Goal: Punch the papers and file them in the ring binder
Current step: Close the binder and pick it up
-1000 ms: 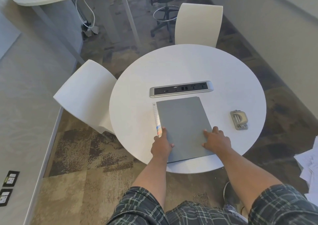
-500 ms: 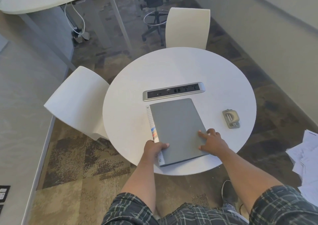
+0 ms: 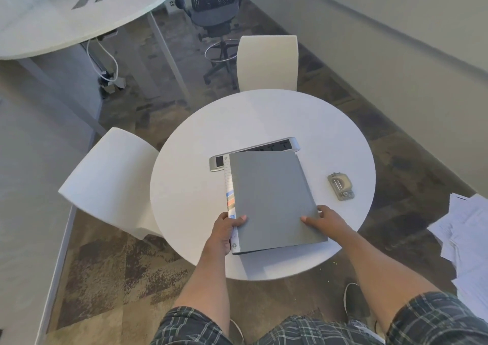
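A closed grey ring binder (image 3: 272,199) with a white, colour-striped spine lies on the round white table (image 3: 190,186), its far end raised a little over the power strip. My left hand (image 3: 224,232) grips the spine at the near left corner. My right hand (image 3: 326,222) rests on the cover at the near right edge, fingers spread on it. A beige-grey hole punch (image 3: 340,186) sits on the table to the right of the binder. Loose white papers (image 3: 467,233) lie in a pile on the floor at the far right.
A silver power strip (image 3: 287,144) is set in the table's middle, partly covered by the binder. White chairs stand at the table's left (image 3: 111,181) and far side (image 3: 268,65). A black office chair (image 3: 214,9) and a large desk (image 3: 79,14) are beyond.
My left hand shifted from lying on the cover to gripping the spine. The binder's far end has come up over the power strip. The camera view has tilted up.
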`<action>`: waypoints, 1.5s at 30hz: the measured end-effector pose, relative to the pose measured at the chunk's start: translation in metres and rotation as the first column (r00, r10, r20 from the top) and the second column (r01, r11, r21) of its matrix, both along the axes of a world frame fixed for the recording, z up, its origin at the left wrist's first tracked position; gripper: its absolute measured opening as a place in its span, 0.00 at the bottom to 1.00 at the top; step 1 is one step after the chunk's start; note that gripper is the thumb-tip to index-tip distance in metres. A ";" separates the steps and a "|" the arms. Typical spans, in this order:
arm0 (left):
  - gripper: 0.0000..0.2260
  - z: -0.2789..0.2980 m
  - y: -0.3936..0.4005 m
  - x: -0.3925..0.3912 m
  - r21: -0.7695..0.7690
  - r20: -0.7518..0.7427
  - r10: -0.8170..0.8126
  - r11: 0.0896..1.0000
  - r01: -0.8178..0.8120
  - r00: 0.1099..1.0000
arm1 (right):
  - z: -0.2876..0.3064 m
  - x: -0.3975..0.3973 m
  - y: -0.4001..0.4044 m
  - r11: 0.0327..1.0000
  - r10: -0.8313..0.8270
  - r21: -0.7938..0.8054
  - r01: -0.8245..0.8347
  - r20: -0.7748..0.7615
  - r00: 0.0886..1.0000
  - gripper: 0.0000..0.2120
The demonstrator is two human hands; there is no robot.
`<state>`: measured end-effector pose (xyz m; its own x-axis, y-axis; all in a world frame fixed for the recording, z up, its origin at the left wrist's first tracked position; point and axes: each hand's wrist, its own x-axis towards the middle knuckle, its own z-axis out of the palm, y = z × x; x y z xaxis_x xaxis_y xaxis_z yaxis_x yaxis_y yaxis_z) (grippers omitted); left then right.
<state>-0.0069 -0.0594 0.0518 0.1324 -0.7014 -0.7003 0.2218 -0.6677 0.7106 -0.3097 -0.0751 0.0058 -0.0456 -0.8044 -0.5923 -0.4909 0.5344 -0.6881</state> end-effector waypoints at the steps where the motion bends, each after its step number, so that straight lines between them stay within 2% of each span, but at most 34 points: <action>1: 0.22 0.002 -0.002 -0.001 -0.010 -0.009 -0.006 1.000 0.006 1.000 | 0.001 -0.002 0.000 1.000 -0.030 0.006 0.030 0.043 0.999 0.34; 4: 0.21 0.006 -0.008 -0.007 -0.036 -0.026 -0.028 0.999 0.027 0.999 | 0.006 -0.009 -0.002 0.991 -0.135 0.004 0.136 0.148 0.980 0.24; 8: 0.24 0.006 -0.015 -0.015 -0.044 -0.021 -0.048 0.998 0.047 0.999 | 0.009 -0.020 -0.001 0.975 -0.214 -0.027 0.223 0.185 0.959 0.17; 15: 0.24 0.009 -0.031 -0.035 -0.083 -0.041 -0.066 0.995 0.062 0.997 | 0.014 -0.042 0.000 0.944 -0.296 -0.069 0.322 0.251 0.922 0.15; 21: 0.21 0.001 -0.036 -0.047 -0.052 -0.026 -0.079 0.996 0.078 0.997 | 0.015 -0.046 -0.002 0.938 -0.310 -0.103 0.332 0.186 0.932 0.13; 27: 0.23 -0.016 -0.022 -0.039 0.068 0.134 -0.055 0.997 0.047 0.989 | 0.006 -0.030 -0.004 0.988 -0.145 -0.065 0.141 -0.056 0.988 0.13; 29: 0.19 -0.018 -0.019 -0.033 0.125 0.209 -0.116 0.988 0.091 0.971 | 0.004 -0.024 -0.004 0.997 -0.060 -0.063 0.051 -0.153 0.986 0.19; 32: 0.15 -0.019 -0.017 -0.027 0.176 0.326 -0.220 0.970 0.170 0.919 | 0.002 -0.013 -0.005 0.993 0.100 -0.037 -0.115 -0.284 0.954 0.29; 34: 0.16 -0.017 -0.016 -0.027 0.184 0.438 -0.301 0.952 0.244 0.847 | -0.001 -0.008 -0.004 0.978 0.194 -0.001 -0.209 -0.375 0.907 0.29; 37: 0.23 -0.016 -0.013 -0.028 0.180 0.594 -0.394 0.915 0.361 0.702 | -0.005 -0.004 0.001 0.959 0.269 0.043 -0.280 -0.446 0.854 0.28; 40: 0.27 -0.015 -0.009 -0.031 0.153 0.662 -0.403 0.898 0.412 0.632 | -0.008 -0.004 0.002 0.940 0.319 0.054 -0.336 -0.486 0.814 0.29; 45: 0.32 -0.014 -0.007 -0.035 0.236 0.729 -0.468 0.857 0.459 0.500 | -0.001 -0.002 0.005 0.895 0.397 0.080 -0.439 -0.592 0.701 0.30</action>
